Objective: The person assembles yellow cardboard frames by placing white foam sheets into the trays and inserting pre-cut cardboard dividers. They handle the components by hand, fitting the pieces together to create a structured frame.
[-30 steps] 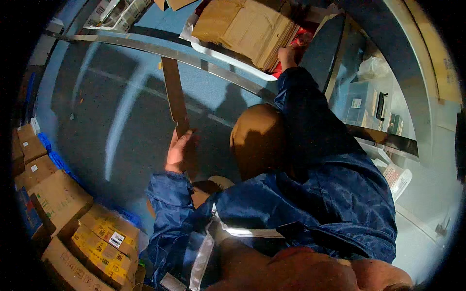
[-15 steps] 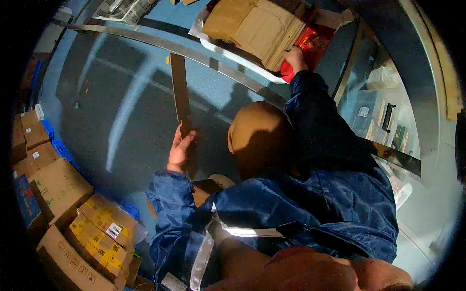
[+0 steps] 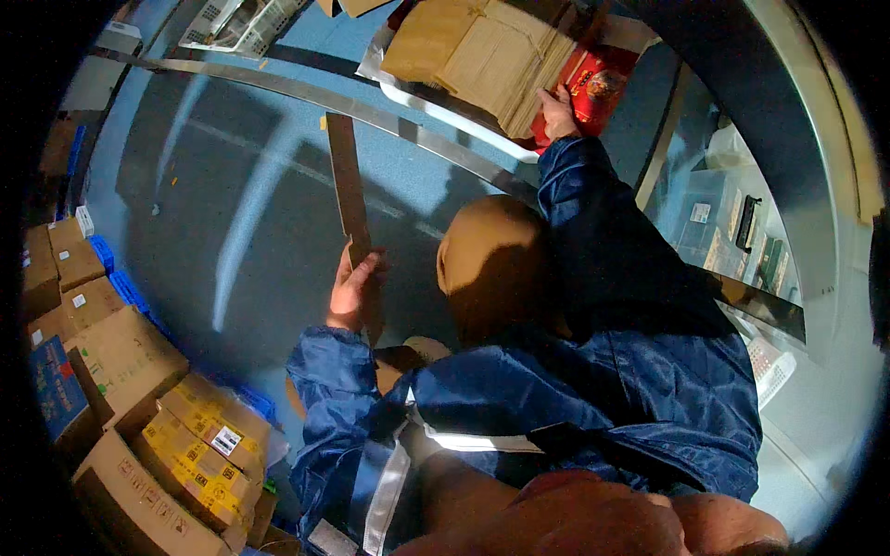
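Observation:
My left hand (image 3: 349,292) is closed around the lower part of a long, narrow strip of brown cardboard (image 3: 345,176), which points away from me over the dark grey floor. My right hand (image 3: 558,115) reaches to a white bin (image 3: 436,109) at the far side. Its thumb and fingers are at the near left edge of a shiny red packet (image 3: 601,88), seeming to pinch it; the fingertips are partly hidden. Right beside that hand, a thick stack of flat brown cardboard pieces (image 3: 501,65) fills most of the bin.
A metal rail (image 3: 278,82) crosses the floor before the bin. Cardboard boxes (image 3: 130,361), one with yellow tape, crowd the left over blue pallets (image 3: 137,298). A white basket (image 3: 243,26) stands far left. Shelving with a clear plastic box (image 3: 705,218) is at the right.
The red packet, creased and partly covered before, now shows a flatter, larger face. My right hand has shifted slightly left. My left hand keeps the strip, lowered slightly toward me.

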Demonstrator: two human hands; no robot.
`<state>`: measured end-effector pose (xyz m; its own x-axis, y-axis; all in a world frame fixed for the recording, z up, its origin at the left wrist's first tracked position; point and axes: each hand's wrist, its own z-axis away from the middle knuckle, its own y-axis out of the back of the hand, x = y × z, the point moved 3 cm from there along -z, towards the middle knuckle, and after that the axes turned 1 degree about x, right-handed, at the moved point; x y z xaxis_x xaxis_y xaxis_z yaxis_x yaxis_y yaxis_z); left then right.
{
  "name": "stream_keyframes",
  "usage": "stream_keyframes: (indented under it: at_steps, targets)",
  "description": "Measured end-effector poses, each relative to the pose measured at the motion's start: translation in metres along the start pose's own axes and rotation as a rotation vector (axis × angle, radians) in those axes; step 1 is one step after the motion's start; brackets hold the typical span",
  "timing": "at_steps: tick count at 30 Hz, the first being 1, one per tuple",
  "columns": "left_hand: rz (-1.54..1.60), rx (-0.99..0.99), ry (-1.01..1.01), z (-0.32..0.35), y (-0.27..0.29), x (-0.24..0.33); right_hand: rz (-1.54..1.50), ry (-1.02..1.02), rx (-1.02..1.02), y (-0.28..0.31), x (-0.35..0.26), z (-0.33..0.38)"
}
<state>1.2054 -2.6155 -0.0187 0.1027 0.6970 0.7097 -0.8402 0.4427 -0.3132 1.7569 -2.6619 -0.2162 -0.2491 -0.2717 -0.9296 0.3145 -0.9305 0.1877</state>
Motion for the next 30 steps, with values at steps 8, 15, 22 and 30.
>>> stream_keyframes:
  at_steps: [8,15,22,30]
  targets:
    - [-0.033,0.014,0.042,0.000,-0.011,0.007,0.068,0.149,-0.046,0.001,-0.005,0.011]
    - [0.015,0.025,0.006,0.002,-0.007,0.002,-0.163,-0.009,-0.242,-0.015,-0.018,0.032]
    - [0.060,-0.005,0.012,-0.003,-0.011,0.000,0.348,-0.034,0.069,0.009,-0.036,0.031]
    - [-0.010,0.039,-0.051,0.003,-0.015,0.011,-0.045,-0.325,-0.281,0.001,-0.106,0.095]
